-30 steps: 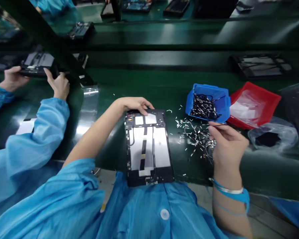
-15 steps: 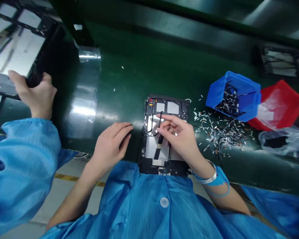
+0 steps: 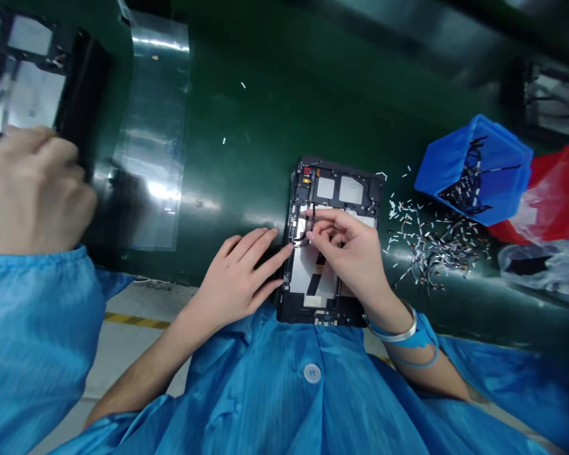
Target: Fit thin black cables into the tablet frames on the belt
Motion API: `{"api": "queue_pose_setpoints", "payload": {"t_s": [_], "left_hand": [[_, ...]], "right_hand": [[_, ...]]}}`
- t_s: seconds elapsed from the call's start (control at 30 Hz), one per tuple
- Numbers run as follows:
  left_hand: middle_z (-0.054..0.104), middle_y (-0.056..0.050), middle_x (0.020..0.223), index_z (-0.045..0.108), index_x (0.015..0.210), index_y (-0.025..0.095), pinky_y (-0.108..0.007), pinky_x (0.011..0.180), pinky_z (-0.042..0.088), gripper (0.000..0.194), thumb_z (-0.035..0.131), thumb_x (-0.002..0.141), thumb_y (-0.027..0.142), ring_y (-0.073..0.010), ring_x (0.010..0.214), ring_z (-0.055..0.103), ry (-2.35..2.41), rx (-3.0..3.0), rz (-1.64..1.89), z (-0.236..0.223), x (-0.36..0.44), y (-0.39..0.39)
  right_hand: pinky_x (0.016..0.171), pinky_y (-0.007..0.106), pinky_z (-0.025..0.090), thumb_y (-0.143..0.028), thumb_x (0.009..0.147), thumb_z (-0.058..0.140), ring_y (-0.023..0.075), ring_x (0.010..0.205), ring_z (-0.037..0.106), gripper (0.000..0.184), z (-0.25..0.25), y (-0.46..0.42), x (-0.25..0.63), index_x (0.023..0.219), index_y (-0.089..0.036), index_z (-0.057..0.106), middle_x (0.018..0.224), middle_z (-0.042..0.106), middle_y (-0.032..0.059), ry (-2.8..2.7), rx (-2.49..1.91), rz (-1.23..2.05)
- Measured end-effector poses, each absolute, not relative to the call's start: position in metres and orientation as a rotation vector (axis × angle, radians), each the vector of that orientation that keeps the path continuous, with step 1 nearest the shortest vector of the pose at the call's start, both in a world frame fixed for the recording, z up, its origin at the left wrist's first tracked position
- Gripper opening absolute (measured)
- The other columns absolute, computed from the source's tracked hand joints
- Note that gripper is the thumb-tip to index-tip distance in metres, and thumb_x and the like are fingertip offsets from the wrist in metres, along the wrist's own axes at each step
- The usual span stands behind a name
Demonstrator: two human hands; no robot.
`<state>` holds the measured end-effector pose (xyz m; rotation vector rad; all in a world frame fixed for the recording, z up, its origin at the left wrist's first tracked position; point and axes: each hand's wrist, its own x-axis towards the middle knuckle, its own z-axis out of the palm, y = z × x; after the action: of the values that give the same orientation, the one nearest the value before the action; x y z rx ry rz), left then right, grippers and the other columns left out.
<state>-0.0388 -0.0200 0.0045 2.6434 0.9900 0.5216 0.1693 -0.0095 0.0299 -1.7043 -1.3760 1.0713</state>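
Pinched between the nearly closed thumb and forefinger of the right hand (image 3: 348, 243) is a thin, curved black cable (image 3: 312, 221), held over the flat, rectangular black-framed device (image 3: 322, 309) with silvery-white panels. Its left edge is touched by the loosely spread left hand (image 3: 241, 275), no object being gripped.

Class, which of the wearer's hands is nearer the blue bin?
Right. The right hand is over the open device; the left hand is at its left edge, farther from the blue bin.
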Motion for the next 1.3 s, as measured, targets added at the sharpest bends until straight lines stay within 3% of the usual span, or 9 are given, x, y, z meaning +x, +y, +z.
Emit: {"api": "queue_pose_setpoints", "payload": {"t_s": [0.23, 0.47, 0.57, 0.7, 0.97, 1.13, 1.3], "left_hand": [[0.059, -0.017, 0.132, 0.059, 0.126, 0.016, -0.041, 0.090, 0.044, 0.036, 0.045, 0.096, 0.032, -0.0301, 0.120, 0.054, 1.016, 2.695, 0.512, 0.006, -0.034, -0.020], [0.060, -0.019, 0.129, 0.062, 0.119, 0.014, -0.042, 0.088, 0.043, 0.033, 0.047, 0.095, 0.030, -0.0315, 0.117, 0.056, 1.076, 2.704, 0.543, 0.007, -0.026, -0.023], [0.057, -0.019, 0.134, 0.060, 0.124, 0.015, -0.042, 0.093, 0.041, 0.037, 0.047, 0.095, 0.034, -0.0317, 0.121, 0.053, 1.075, 2.680, 0.541, 0.004, -0.026, -0.025], [0.052, -0.018, 0.139, 0.051, 0.137, 0.021, -0.043, 0.094, 0.040, 0.047, 0.045, 0.095, 0.041, -0.0325, 0.124, 0.051, 1.049, 2.695, 0.488, 0.003, -0.027, -0.025], [0.054, -0.019, 0.136, 0.054, 0.135, 0.018, -0.041, 0.093, 0.040, 0.048, 0.041, 0.097, 0.044, -0.0316, 0.122, 0.052, 1.048, 2.759, 0.472, 0.003, -0.026, -0.024], [0.055, -0.018, 0.136, 0.054, 0.135, 0.020, -0.041, 0.093, 0.041, 0.047, 0.040, 0.097, 0.044, -0.0299, 0.122, 0.052, 1.054, 2.786, 0.437, 0.003, -0.026, -0.024], [0.054, -0.018, 0.137, 0.054, 0.135, 0.019, -0.041, 0.093, 0.040, 0.047, 0.044, 0.096, 0.042, -0.0309, 0.122, 0.053, 1.047, 2.762, 0.453, 0.003, -0.026, -0.023]], "right_hand": [[0.049, 0.022, 0.040, -0.020, 0.081, 0.060, 0.0077, 0.054, 0.050, 0.026, 0.028, -0.011, 0.170, 0.105, -0.019, 0.069, 0.071, 0.063, -0.0027, -1.536, -1.730, 0.956], [0.069, 0.032, 0.048, -0.023, 0.090, 0.055, 0.0171, 0.073, 0.062, 0.030, 0.040, -0.032, 0.183, 0.118, -0.025, 0.065, 0.080, 0.071, 0.0025, -1.946, -1.818, 0.188], [0.069, 0.033, 0.051, -0.019, 0.090, 0.054, 0.0173, 0.075, 0.064, 0.024, 0.040, -0.043, 0.188, 0.107, -0.026, 0.070, 0.085, 0.073, 0.0027, -1.999, -1.715, 0.250], [0.060, 0.029, 0.049, -0.022, 0.089, 0.056, 0.0134, 0.063, 0.059, 0.017, 0.036, -0.031, 0.194, 0.094, -0.025, 0.072, 0.073, 0.069, 0.0001, -1.880, -1.737, 0.488], [0.059, 0.025, 0.042, -0.019, 0.077, 0.069, 0.0075, 0.054, 0.047, 0.017, 0.031, 0.035, 0.203, 0.093, -0.020, 0.073, 0.064, 0.059, -0.0053, -1.774, -1.666, 0.889], [0.059, 0.026, 0.038, -0.018, 0.076, 0.069, 0.0071, 0.054, 0.042, 0.002, 0.027, 0.039, 0.199, 0.075, -0.018, 0.071, 0.059, 0.053, -0.0052, -1.753, -1.664, 0.901], [0.057, 0.025, 0.037, -0.017, 0.075, 0.069, 0.0063, 0.052, 0.040, 0.003, 0.026, 0.038, 0.197, 0.072, -0.017, 0.069, 0.057, 0.052, -0.0057, -1.704, -1.681, 0.907]]}}
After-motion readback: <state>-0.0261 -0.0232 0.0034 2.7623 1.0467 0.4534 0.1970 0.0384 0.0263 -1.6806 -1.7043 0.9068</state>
